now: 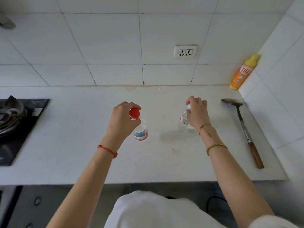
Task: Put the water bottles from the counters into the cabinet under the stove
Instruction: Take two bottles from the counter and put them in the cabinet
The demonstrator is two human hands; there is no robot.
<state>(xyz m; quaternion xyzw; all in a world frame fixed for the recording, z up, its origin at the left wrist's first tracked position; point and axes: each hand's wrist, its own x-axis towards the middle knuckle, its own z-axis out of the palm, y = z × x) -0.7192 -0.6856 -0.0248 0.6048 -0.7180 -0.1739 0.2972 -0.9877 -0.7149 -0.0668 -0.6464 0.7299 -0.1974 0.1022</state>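
White tiled kitchen, pale counter (82, 153) with the stove (18, 122) at its left edge. Both bottles stand mid-counter, well apart. Left hand (122, 120) has its grip closed around the red-capped bottle (139, 129) at the cap; right hand (196, 111) pinches the white-capped bottle (184, 122) by its top. Neither looks lifted yet, so the carrying and stowing in the cabinet all remain.
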